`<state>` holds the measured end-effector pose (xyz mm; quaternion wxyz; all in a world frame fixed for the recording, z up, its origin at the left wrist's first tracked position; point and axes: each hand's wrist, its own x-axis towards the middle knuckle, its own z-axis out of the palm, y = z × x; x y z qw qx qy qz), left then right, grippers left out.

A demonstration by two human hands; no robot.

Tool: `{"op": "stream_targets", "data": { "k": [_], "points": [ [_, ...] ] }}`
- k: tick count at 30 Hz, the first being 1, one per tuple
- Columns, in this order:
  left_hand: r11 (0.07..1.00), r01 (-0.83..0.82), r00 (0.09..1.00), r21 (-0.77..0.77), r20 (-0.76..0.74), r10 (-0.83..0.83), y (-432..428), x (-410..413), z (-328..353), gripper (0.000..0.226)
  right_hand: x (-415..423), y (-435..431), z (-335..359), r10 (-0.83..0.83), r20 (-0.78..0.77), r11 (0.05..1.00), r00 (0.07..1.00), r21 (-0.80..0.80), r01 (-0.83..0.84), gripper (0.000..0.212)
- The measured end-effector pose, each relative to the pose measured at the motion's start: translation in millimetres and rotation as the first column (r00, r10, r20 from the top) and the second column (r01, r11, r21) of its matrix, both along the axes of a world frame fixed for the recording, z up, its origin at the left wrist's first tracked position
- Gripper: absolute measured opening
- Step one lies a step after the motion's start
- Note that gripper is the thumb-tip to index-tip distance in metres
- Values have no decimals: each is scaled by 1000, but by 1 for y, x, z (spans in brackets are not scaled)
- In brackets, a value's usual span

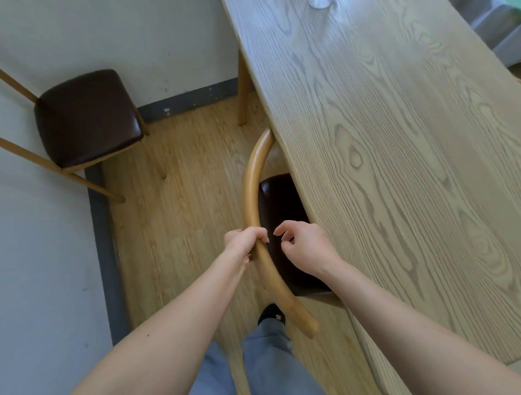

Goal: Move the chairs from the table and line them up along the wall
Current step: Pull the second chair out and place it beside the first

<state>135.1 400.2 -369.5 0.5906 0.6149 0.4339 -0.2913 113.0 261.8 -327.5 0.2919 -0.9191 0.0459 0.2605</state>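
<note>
A wooden chair with a curved backrest rail (251,186) and a dark brown seat (282,225) is tucked under the long wooden table (394,141). My left hand (244,242) is wrapped around the middle of that rail. Just to its right, my right hand (306,246) hovers over the seat with fingers curled and apart, touching nothing. A second chair (87,118) of the same kind stands in the corner at the left, against the white wall (36,253).
The wood floor (180,197) between the wall and the table forms a narrow aisle. A table leg (244,93) stands near the far wall. A clear glass object (320,3) sits at the table's far end. My legs and a dark sock (272,314) show below.
</note>
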Motion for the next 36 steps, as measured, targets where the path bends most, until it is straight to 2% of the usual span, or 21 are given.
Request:
{"op": "stream_targets", "data": {
  "k": [9, 12, 18, 26, 36],
  "points": [
    [996, -73, 997, 45, 23, 72, 41, 4, 19, 30, 9, 38, 10, 30, 54, 1000, 998, 5, -30, 29],
    [992, -119, 993, 49, 30, 117, 67, 4, 25, 27, 10, 59, 12, 45, 72, 999, 996, 0, -45, 30],
    [978, -199, 979, 59, 50, 196, 138, 0, 37, 18, 14, 121, 24, 111, 93, 994, 989, -6, -111, 31],
    [965, -263, 962, 21, 79, 260, 234, -11, 54, 17, 19, 228, 43, 206, 144, 977, 968, 20, -211, 32],
    [952, -302, 952, 40, 65, 300, 347, -29, 39, 33, 15, 342, 46, 321, 152, 946, 935, -4, -324, 33]
  ]
}}
